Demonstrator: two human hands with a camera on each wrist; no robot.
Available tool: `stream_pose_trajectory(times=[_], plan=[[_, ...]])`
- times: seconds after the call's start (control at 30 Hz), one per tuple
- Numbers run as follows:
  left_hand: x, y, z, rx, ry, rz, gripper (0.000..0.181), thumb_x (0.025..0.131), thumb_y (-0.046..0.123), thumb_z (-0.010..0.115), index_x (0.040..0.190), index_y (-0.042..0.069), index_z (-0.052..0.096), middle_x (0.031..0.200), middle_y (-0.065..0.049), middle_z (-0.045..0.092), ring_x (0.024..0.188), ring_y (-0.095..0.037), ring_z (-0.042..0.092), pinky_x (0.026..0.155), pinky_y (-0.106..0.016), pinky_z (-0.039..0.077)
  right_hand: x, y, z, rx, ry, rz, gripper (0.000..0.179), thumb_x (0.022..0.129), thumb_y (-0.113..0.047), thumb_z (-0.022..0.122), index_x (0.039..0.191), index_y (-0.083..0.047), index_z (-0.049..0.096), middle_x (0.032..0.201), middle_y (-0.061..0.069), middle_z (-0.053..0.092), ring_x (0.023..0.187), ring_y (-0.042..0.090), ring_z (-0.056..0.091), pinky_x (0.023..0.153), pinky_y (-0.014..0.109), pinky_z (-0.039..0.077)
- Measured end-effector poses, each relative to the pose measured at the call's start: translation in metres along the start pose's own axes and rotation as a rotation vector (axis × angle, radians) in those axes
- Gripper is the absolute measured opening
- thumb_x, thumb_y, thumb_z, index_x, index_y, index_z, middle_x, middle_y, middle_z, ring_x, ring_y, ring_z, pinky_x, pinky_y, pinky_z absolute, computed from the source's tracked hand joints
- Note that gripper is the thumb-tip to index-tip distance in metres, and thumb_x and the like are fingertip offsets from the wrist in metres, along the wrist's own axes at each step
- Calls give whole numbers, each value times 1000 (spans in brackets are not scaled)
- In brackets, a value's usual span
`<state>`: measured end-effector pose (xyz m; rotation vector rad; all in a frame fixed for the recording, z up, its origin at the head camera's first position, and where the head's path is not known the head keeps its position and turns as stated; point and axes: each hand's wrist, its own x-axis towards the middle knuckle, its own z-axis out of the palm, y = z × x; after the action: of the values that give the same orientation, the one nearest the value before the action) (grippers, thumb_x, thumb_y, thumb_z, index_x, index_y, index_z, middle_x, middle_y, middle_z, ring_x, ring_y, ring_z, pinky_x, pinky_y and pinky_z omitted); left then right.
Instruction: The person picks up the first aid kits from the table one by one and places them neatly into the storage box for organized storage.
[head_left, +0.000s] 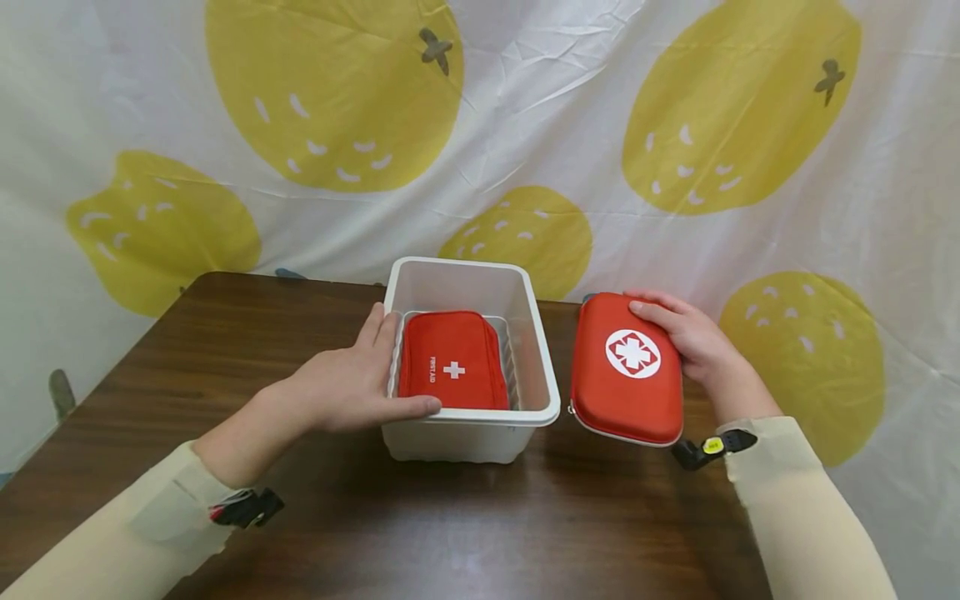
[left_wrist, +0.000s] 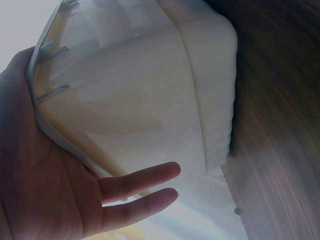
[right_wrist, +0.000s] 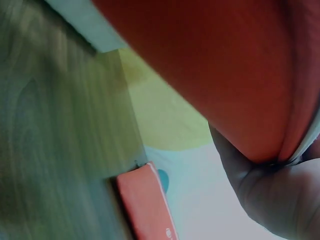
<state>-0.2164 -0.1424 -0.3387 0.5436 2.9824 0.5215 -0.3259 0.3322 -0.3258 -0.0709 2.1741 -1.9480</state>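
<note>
A red hard-shell first aid case (head_left: 627, 417) with a round white cross emblem is tilted up at the right of a white plastic bin (head_left: 472, 437). My right hand (head_left: 686, 333) grips its far right edge, thumb on the top face and fingers underneath. In the right wrist view, the case's red side (right_wrist: 225, 65) looms close, with part of the hand (right_wrist: 280, 195) below it. Inside the bin lies a flat red first aid pouch (head_left: 457, 342). My left hand (head_left: 348, 383) rests on the bin's near left corner, thumb along the near rim. Two straight fingers (left_wrist: 145, 180) extend beside the bin's outer wall.
Another red case (right_wrist: 147, 205) lies on the table near its far edge, hidden in the head view. The brown wooden table (head_left: 450, 533) ends at a white curtain (head_left: 540, 125) printed with yellow fruit, right behind the bin.
</note>
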Motion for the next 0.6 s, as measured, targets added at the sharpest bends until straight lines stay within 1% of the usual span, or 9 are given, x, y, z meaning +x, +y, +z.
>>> stream_pose_trajectory(times=[0.27, 0.43, 0.6], plan=[[0, 1, 0, -3, 5, 1, 131, 89, 85, 63, 174, -1, 9, 183, -27, 5, 100, -36, 77, 79, -47, 62, -2, -18, 0, 5, 6, 14, 27, 106, -33, 75, 133, -34, 74, 94, -3, 79, 74, 12, 76, 69, 29, 64], [1, 2, 0, -7, 0, -1, 131, 89, 84, 63, 174, 0, 9, 183, -27, 5, 104, -36, 76, 80, -48, 63, -4, -28, 0, 27, -16, 4, 26, 108, -32, 72, 134, -31, 71, 95, -3, 79, 74, 13, 76, 69, 29, 64], [2, 2, -1, -8, -1, -2, 132, 88, 84, 63, 174, 0, 9, 183, -26, 5, 102, -35, 76, 80, -47, 63, -3, -37, 2, 69, -33, -3, 25, 109, -30, 71, 134, -31, 71, 100, -3, 80, 75, 14, 77, 69, 31, 65]])
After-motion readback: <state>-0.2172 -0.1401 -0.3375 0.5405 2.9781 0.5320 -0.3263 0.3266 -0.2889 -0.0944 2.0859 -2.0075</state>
